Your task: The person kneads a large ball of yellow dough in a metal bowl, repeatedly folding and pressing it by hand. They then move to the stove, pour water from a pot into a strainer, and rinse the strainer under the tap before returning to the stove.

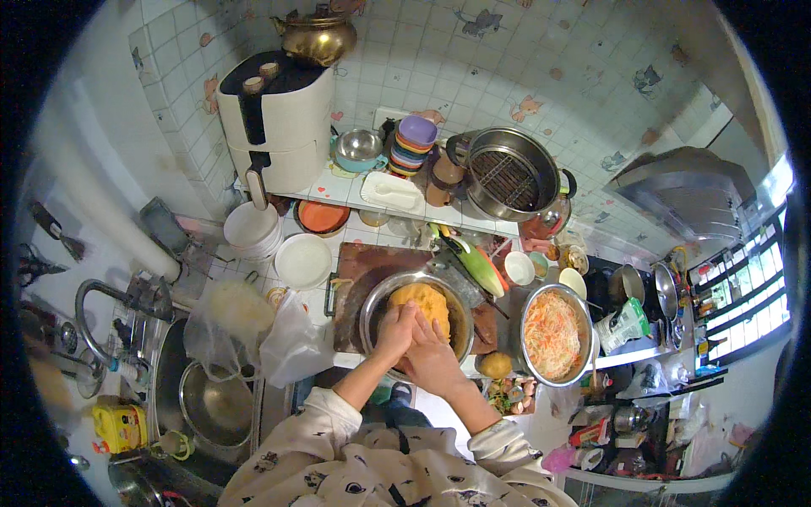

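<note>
A mass of orange-yellow dough (429, 305) lies in a round stainless steel bowl (466, 317) in front of me. My left hand (397, 331) presses on the near side of the dough, with its palm side hidden. My right hand (436, 362) lies against and partly over the left one, fingers stretched toward the dough. The two hands overlap, so some of the left fingers are hidden. Under the bowl is a reddish-brown board (355, 272). A cleaver (448, 274) rests on it behind the bowl, partly beneath a long green vegetable (472, 266).
At right stands a steel bowl of shredded orange and white vegetables (551, 336), with a round yellow-brown potato-like item (495, 365) nearer me. To the left are plastic bags (294, 342), white bowls (303, 261) and a sink (171, 355). An air fryer (279, 127) and steamer pot (512, 171) occupy the back shelf.
</note>
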Tool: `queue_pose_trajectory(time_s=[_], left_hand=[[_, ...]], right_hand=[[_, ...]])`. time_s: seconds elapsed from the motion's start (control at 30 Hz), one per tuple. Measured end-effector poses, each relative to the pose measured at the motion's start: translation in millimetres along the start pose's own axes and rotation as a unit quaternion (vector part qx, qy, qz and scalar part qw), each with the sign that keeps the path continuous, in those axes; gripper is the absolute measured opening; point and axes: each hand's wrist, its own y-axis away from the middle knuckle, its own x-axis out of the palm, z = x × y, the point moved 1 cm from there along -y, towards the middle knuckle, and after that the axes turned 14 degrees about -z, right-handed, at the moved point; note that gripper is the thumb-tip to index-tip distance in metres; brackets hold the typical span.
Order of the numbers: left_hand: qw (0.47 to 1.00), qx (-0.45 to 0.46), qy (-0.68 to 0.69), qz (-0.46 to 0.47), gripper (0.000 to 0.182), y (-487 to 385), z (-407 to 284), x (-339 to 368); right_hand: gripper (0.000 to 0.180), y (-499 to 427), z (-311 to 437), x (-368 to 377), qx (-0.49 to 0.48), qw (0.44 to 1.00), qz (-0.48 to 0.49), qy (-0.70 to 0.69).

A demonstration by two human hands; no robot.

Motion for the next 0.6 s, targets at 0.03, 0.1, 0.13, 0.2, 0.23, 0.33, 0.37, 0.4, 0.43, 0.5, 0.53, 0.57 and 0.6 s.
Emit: queue_pose_trajectory(time_s=[0.03, 0.1, 0.13, 0.2, 0.23, 0.33, 0.37, 0.4, 0.43, 0.5, 0.53, 0.57, 0.6], left_hand=[[1.0, -0.022, -0.008, -0.006, 0.048, -1, 0, -2], [0.996, -0.079, -0.012, 0.044, 0.048, -5, 0, -7], [0.993, -0.114, -0.025, 0.016, 0.048, -11, 0, -7], [0.975, -0.21, 0.077, -0.006, 0.044, -14, 3, -10], [0.951, -0.262, 0.16, -0.023, 0.044, -16, 6, -11], [0.895, -0.31, 0.305, 0.096, 0.049, -10, 9, -4], [0.89, -0.324, 0.302, 0.107, 0.054, -4, 10, 1], [0.915, -0.284, 0.268, 0.097, 0.056, 2, 9, 2], [0.931, -0.232, 0.262, 0.104, 0.06, 9, 6, 4], [0.922, -0.232, 0.299, 0.075, 0.064, 34, 1, 11], [0.915, -0.247, 0.317, 0.045, 0.066, 49, -2, 12], [0.926, -0.231, 0.295, 0.054, 0.068, 61, -7, 13], [0.933, -0.234, 0.266, 0.055, 0.07, 74, -12, 14]], right_hand=[[0.065, 3, -5, -5, -0.018, 0.996, -0.043, -0.076], [0.05, 7, -12, -11, 0.112, 0.953, -0.039, -0.28], [0.048, 10, -13, -13, 0.215, 0.891, -0.036, -0.397], [0.053, 16, -6, -13, 0.407, 0.664, -0.12, -0.616], [0.056, 15, 1, -12, 0.407, 0.622, -0.137, -0.655], [0.073, 16, 29, -1, 0.367, 0.763, -0.078, -0.526], [0.08, 16, 41, 6, 0.254, 0.824, -0.038, -0.504], [0.08, 14, 47, 15, 0.254, 0.85, -0.061, -0.458], [0.08, 13, 48, 23, 0.265, 0.872, -0.064, -0.407], [0.08, 7, 36, 37, 0.277, 0.858, -0.129, -0.413], [0.08, 2, 21, 42, 0.299, 0.843, -0.129, -0.429], [0.08, -2, 8, 45, 0.32, 0.827, -0.126, -0.444], [0.081, -6, -7, 45, 0.346, 0.812, -0.125, -0.452]])
